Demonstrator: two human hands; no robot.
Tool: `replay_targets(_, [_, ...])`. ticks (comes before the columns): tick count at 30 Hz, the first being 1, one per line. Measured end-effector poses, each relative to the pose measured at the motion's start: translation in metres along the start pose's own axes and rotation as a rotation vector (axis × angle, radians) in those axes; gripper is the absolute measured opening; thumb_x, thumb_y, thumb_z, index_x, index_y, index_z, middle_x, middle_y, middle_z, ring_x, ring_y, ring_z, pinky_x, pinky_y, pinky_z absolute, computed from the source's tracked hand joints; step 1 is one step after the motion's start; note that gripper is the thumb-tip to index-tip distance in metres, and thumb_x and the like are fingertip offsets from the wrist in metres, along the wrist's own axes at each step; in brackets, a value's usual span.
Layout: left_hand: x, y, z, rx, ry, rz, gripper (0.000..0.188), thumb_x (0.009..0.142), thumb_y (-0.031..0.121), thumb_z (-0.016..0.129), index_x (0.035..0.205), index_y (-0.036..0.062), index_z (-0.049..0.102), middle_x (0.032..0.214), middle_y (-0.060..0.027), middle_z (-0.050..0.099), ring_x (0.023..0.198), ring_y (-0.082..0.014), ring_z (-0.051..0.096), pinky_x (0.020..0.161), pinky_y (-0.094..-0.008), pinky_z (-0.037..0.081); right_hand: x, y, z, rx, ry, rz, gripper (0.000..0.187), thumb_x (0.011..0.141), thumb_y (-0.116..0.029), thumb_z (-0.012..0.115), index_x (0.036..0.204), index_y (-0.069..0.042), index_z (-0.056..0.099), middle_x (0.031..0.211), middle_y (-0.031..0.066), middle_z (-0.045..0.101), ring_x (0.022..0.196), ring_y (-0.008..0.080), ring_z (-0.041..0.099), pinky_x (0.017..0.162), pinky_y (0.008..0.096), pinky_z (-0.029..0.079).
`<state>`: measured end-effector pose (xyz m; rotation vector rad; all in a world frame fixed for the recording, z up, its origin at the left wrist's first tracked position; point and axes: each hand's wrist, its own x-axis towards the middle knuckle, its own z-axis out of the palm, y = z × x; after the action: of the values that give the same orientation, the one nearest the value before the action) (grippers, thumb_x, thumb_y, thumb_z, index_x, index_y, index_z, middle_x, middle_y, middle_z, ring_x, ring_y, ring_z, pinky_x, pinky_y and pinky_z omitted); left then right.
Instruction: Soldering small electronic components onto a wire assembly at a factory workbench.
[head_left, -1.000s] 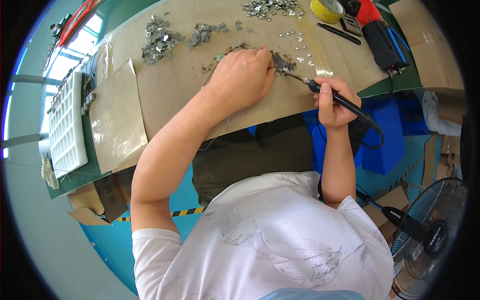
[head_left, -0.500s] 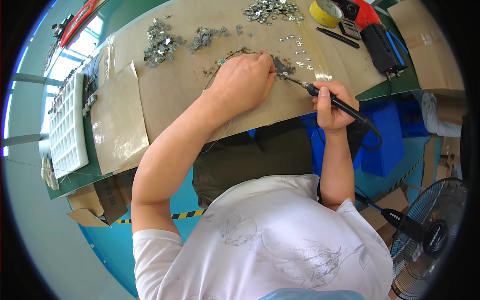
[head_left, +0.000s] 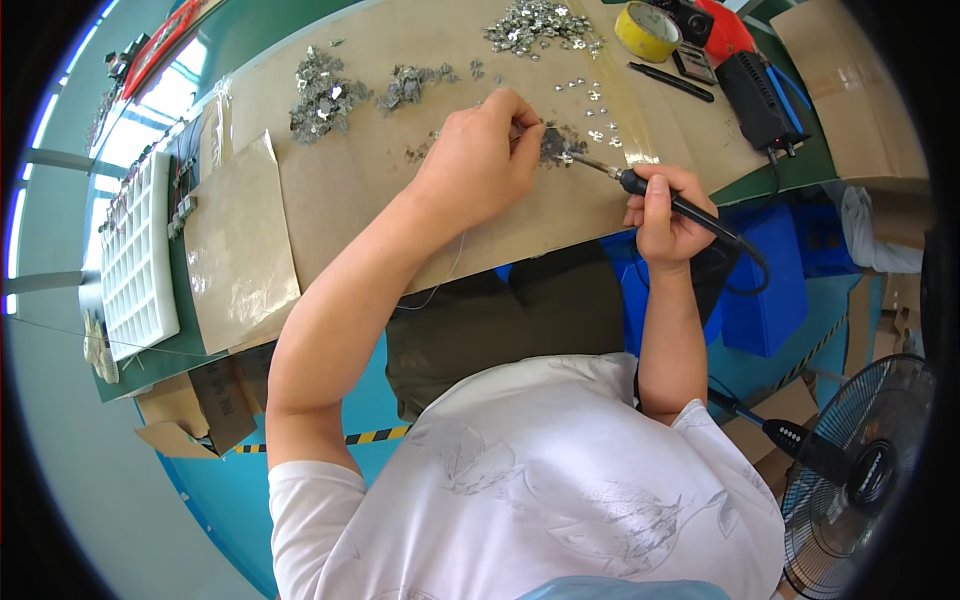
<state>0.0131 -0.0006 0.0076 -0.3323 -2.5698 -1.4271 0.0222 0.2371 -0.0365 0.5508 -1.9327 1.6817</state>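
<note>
My right hand (head_left: 670, 215) grips the black handle of a soldering iron (head_left: 628, 181). The iron's metal tip points left, over a dark scorched patch (head_left: 556, 146) on the brown work sheet (head_left: 350, 185). Left of that tip, my left hand (head_left: 480, 155) is closed, thumb and forefinger pinched together near the patch. Whatever sits in that pinch is hidden behind the fingers. A thin pale wire (head_left: 455, 262) hangs below the left wrist past the table edge.
Small metal parts lie in heaps at far left (head_left: 325, 95), far middle (head_left: 410, 85) and back (head_left: 535, 27). Yellow tape (head_left: 645, 32), a black pen (head_left: 672, 82) and a black power box (head_left: 760, 100) stand far right. A white compartment tray (head_left: 140, 260) is at left; a fan (head_left: 860, 480) at lower right.
My left hand has turned and its fingers have lifted into a pinch. The red and green bits seen beyond it earlier are out of sight. The iron has barely shifted.
</note>
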Motion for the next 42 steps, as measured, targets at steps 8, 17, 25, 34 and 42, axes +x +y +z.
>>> replay_targets(8, [-0.002,-0.012,0.008,0.127,-0.089,0.089,0.014,0.090,0.011,0.070,0.095,-0.0009,0.065,0.074,-0.0147,0.070,0.067,-0.0287,0.068,0.065,-0.0392,0.053,0.006,-0.004,0.003,-0.082,-0.062,-0.113,0.008,0.092,0.001,0.064,0.092,0.004,0.071,0.069,0.0064,0.066,0.053,0.0096,0.061,0.049,0.0215,0.044])
replay_targets(17, [-0.002,-0.008,0.009,0.253,-0.127,0.130,0.012,0.091,0.012,0.068,0.093,0.0002,0.065,0.075,-0.0161,0.070,0.072,-0.0353,0.070,0.069,-0.0440,0.055,0.007,-0.005,0.002,-0.121,-0.083,-0.113,0.007,0.090,0.001,0.066,0.090,0.003,0.072,0.068,0.0055,0.064,0.053,0.0095,0.058,0.050,0.0227,0.043])
replay_targets(25, [-0.001,-0.004,0.009,0.295,-0.147,0.117,0.013,0.091,0.014,0.067,0.093,0.0012,0.066,0.077,-0.0171,0.071,0.077,-0.0389,0.070,0.072,-0.0479,0.056,0.007,-0.004,0.002,-0.119,-0.083,-0.136,0.007,0.091,0.001,0.065,0.090,0.004,0.072,0.067,0.0048,0.064,0.053,0.0091,0.058,0.050,0.0222,0.042])
replay_targets(34, [-0.002,-0.005,0.011,0.343,-0.136,0.144,0.013,0.092,0.016,0.067,0.094,0.0023,0.066,0.079,-0.0180,0.071,0.078,-0.0401,0.070,0.073,-0.0487,0.056,0.007,-0.003,0.002,-0.132,-0.092,-0.154,0.007,0.090,0.000,0.066,0.091,0.004,0.072,0.068,0.0064,0.064,0.054,0.0103,0.059,0.050,0.0235,0.042])
replay_targets(42, [-0.002,-0.005,0.010,0.311,-0.143,0.114,0.014,0.092,0.015,0.067,0.094,0.0007,0.066,0.078,-0.0192,0.071,0.077,-0.0403,0.070,0.073,-0.0488,0.056,-0.001,-0.001,0.001,0.056,0.020,0.046,0.010,0.096,-0.001,0.062,0.095,0.004,0.071,0.069,0.0065,0.068,0.050,0.0066,0.060,0.047,0.0194,0.045])
